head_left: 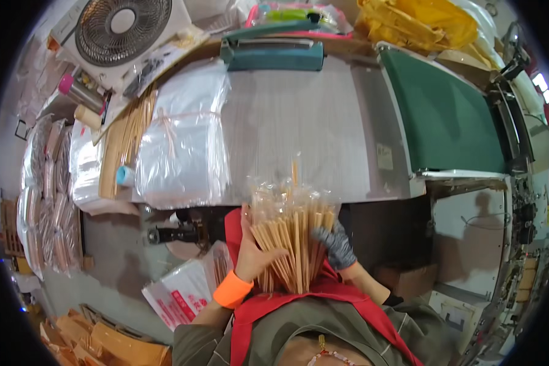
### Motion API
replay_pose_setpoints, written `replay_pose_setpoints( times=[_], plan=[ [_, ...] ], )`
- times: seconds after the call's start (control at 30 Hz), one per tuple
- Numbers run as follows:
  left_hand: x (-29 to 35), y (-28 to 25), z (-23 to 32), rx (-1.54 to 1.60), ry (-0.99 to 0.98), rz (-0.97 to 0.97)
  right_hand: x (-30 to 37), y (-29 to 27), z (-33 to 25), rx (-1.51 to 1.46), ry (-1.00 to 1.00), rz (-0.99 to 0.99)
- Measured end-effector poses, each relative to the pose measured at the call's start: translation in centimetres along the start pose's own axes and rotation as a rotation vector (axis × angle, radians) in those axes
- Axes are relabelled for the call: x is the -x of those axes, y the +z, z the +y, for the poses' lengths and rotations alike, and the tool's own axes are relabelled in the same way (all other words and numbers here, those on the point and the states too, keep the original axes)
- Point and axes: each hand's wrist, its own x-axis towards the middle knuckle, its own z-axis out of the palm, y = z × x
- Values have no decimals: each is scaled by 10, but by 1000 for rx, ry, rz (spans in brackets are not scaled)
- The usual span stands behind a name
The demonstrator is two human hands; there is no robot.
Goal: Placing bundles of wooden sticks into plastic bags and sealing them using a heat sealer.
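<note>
Right in front of the person's chest, by the near edge of the bench (299,128), a thick bundle of sticks (294,247) is held between two hands. The sticks are slender, straight and pale tan, like light wood, and there are too many to count. They lie roughly lengthwise, fanning a little toward the bench and drawing closer together toward the red apron (245,317). Clear, crinkled film (271,194) rises past their far ends in loose, shiny tips, catching the light in small white glints. One stick end (294,174) stands out beyond the others, a shade more orange. The near ends sit unevenly, some lower than others; whether they rest on the apron is hard to tell.

The left hand (256,251), bare above an orange wristband (232,290), is partly curled around the bundle's left side, its thumb laid across the front of the sticks. The right hand (335,246), in a mottled grey glove, closes in on the right side with bent fingers, so the bundle is braced between both. On the bench to the left lies a tied stack of clear plastic bags (186,149); a teal sealer (274,56) stands at the far edge.
</note>
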Motion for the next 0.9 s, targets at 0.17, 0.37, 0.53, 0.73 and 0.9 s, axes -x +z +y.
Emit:
replay_pose_setpoints(
  times=[0.17, 0.37, 0.53, 0.73, 0.9],
  plan=[
    [-7, -7, -8, 283, -239, -151, -44, -3, -14, 231, -32, -138],
    [-20, -14, -8, 308, -432, -372, -102, 19, -63, 433, -337, -357],
    [-17, 3, -14, 232, -293, -302, -80, 23, -59, 435, -281, -635],
    [-14, 41, 26, -480, -137, 242, -100, 47, -56, 370, -60, -718],
    [-22, -41, 28, -660, 88, -274, -98, 50, -64, 424, 22, -674]
  ],
)
